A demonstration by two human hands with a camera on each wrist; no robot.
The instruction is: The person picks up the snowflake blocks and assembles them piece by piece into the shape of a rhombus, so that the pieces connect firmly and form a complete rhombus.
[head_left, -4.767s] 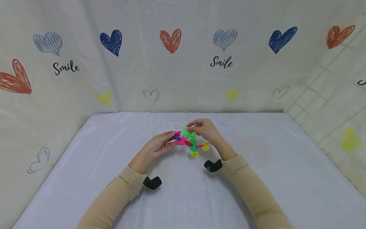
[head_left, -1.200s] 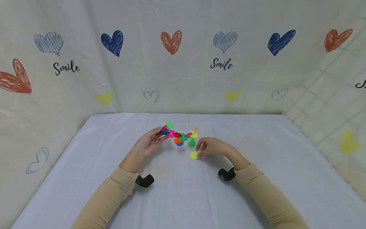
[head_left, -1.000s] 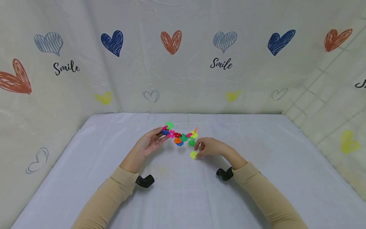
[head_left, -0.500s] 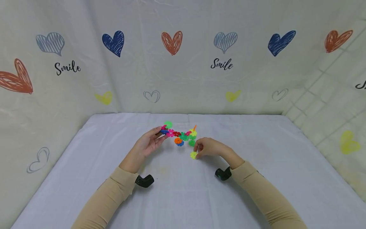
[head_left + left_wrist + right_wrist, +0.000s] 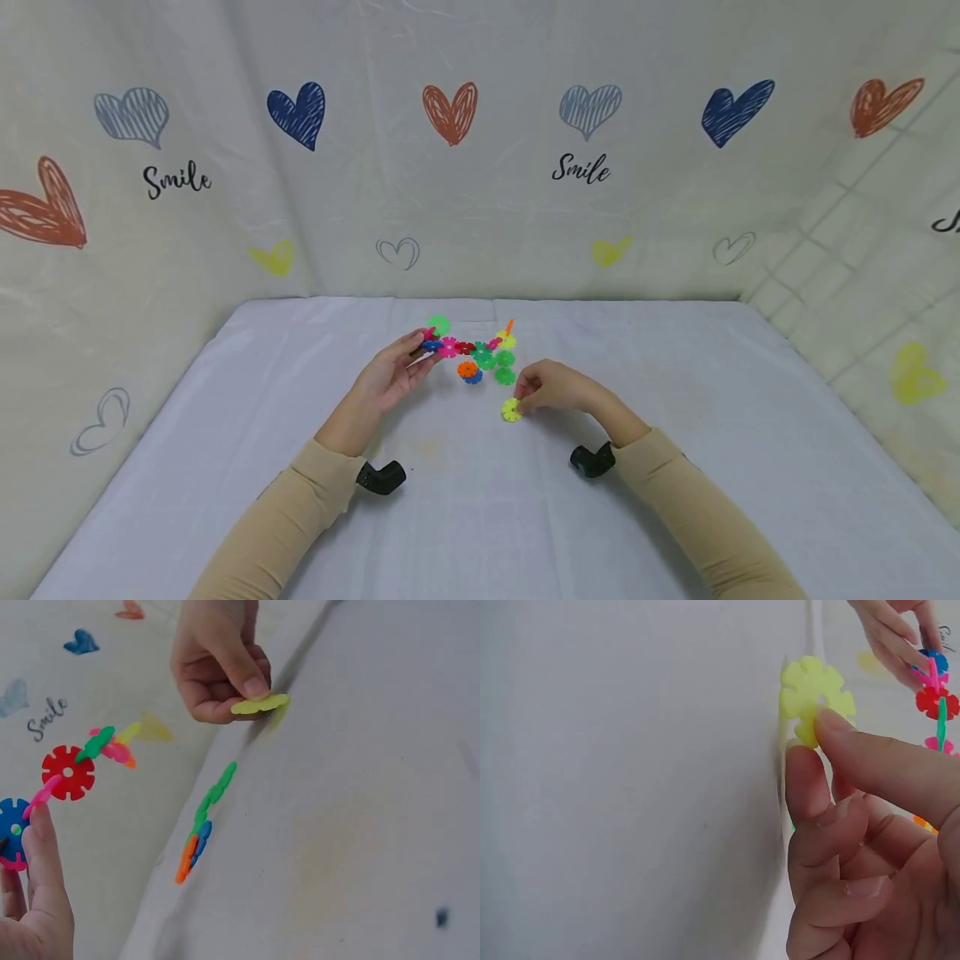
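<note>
My left hand (image 5: pixel 387 379) pinches one end of a chain of interlocking snowflake discs (image 5: pixel 465 347), held up above the table. The chain runs through blue, pink, red and green discs to a yellow one with an orange disc edge-on; a light green disc (image 5: pixel 439 324) sticks up by the left fingers. My right hand (image 5: pixel 558 387) pinches a yellow snowflake disc (image 5: pixel 810 694) between thumb and index finger, with the other fingers curled beneath. In the left wrist view, this yellow disc (image 5: pixel 259 705) is seen edge-on just over the cloth.
Loose on the white-clothed table (image 5: pixel 450 517) lie an orange disc (image 5: pixel 467 369), a blue disc (image 5: pixel 473 378) and several green discs (image 5: pixel 505 377), between the two hands and under the chain. A curtain printed with hearts (image 5: pixel 450 192) stands behind the table.
Earlier the right hand was at the chain's light green disc; it has since come down to the yellow disc and now pinches it. The chain has shifted left and its far end has risen.
</note>
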